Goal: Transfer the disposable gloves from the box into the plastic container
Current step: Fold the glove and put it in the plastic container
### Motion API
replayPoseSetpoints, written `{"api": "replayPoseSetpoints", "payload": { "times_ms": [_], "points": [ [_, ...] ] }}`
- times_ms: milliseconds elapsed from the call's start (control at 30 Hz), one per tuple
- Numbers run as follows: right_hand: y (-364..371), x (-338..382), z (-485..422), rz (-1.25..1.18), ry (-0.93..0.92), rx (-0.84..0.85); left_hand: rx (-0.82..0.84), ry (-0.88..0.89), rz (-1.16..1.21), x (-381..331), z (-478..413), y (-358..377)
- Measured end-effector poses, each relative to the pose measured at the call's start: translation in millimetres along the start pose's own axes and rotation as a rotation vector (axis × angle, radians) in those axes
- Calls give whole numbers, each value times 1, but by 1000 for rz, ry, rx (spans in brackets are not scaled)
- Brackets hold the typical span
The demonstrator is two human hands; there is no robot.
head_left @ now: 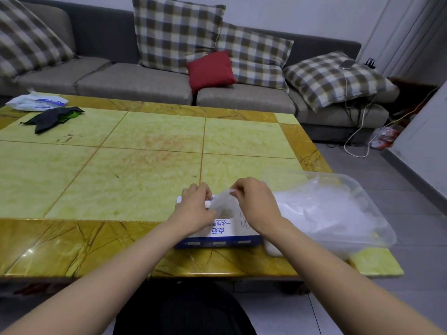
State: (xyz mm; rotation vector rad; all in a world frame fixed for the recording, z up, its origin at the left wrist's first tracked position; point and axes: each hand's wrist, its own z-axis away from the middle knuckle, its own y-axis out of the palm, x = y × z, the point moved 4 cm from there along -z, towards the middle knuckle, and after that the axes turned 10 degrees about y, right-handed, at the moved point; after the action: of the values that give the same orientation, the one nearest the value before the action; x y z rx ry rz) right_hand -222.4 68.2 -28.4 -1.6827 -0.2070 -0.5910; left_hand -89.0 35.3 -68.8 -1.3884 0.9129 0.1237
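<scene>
One clear glove (223, 204) half out of the box (232, 232), pinched by fingers (238, 189) of the right hand (256, 206). Fingers of the left hand (196, 211) curled over the box's far edge, gripping it. Beside it on the table (121, 177), plastic container (385, 235) heaped with gloves (326, 209).

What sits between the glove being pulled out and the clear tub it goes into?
Nothing visible does. The right hand pinches the thin clear plastic glove over the white and blue cardboard box, which the left hand holds; the lidless clear plastic container stands just right of the box.
</scene>
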Motion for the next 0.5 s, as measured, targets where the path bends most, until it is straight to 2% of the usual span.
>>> {"api": "replayPoseSetpoints", "payload": {
  "times_ms": [100,200,300,500],
  "points": [
    [5,-2,4,-12,7,79,-101,86,65,-16,2,1],
    [7,-5,4,-65,34,108,-158,122,-16,-18,3,1],
    [-3,-9,-3,-73,84,55,-61,71,-140,-7,4,6],
    [-12,-17,-11,-12,100,-50,156,17,-161,0,3,18]
  ]
}}
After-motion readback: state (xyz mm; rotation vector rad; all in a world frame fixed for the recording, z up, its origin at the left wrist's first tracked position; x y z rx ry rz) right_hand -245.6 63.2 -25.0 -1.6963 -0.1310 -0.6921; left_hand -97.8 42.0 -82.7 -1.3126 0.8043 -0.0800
